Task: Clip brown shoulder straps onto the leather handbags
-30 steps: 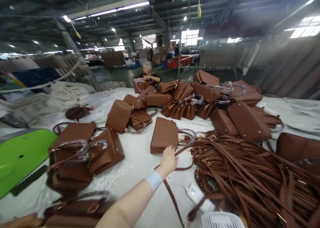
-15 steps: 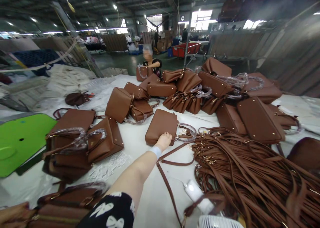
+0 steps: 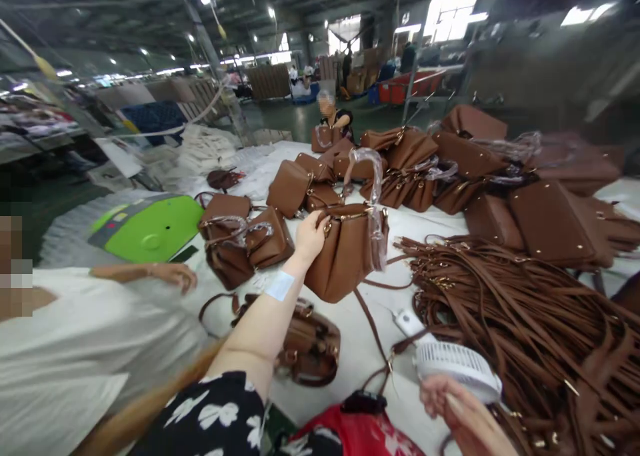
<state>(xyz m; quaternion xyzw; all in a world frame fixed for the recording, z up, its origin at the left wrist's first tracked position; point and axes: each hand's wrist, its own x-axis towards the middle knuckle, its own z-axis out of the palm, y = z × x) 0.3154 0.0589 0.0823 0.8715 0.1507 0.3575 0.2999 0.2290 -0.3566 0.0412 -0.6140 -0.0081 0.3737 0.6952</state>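
My left hand (image 3: 311, 237) is closed on the top edge of a brown handbag (image 3: 337, 259), which it holds tilted above the white table. The bag's handles (image 3: 375, 183) are wrapped in clear plastic and stick up. My right hand (image 3: 453, 406) is low at the right, beside a white handheld fan (image 3: 457, 369); its fingers are loosely bent, thumb apart, with nothing seen in them. Below my left forearm lies another brown handbag (image 3: 313, 343). A thin brown strap (image 3: 373, 323) runs across the table between the held bag and the fan.
A large heap of brown straps (image 3: 500, 303) covers the right side. More brown handbags (image 3: 555, 223) are piled behind it, others (image 3: 227, 236) at the left. A co-worker in a white shirt (image 3: 100, 349) stands close at left, near a green panel (image 3: 150, 233). Another person (image 3: 333, 116) is across the table.
My left hand has lifted the handbag off the table and brought it nearer, turning it. My right hand has come into view. The view has swung left, showing the co-worker in white.
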